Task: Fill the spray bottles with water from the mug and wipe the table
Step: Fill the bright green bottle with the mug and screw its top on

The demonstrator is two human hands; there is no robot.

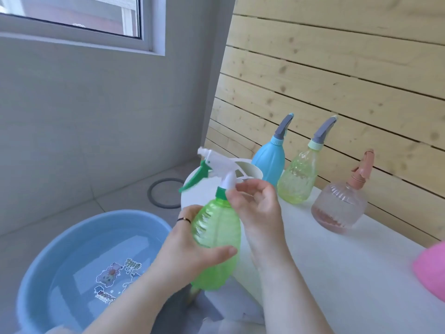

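Currently, your left hand point(190, 247) grips the green bottle point(216, 237) round its belly, thumb across the front, sprayer end up and leaning slightly left. Your right hand point(257, 208) sits just above that grip, its fingers curled round the sprayer point(216, 165) at the green collar. The nozzle and green trigger point up and to the left of the grip. A thin ring point(184, 220) shows on a left finger.

Directly behind the grip stands the white mug point(199, 194), partly hidden by the bottle, so you cannot tell its contents. Beyond and to the right of the grip, three bottles stand upright in a row on the white table point(337, 261), against the slatted wall: the blue bottle point(269, 162) nearest, then the pale green bottle point(297, 179), then the pink bottle point(339, 208).

Below and left of the grip, a blue basin point(84, 227) holds water. Far right of the grip, a pink object point(431, 268) is cut off by the frame edge, kind not determinable.
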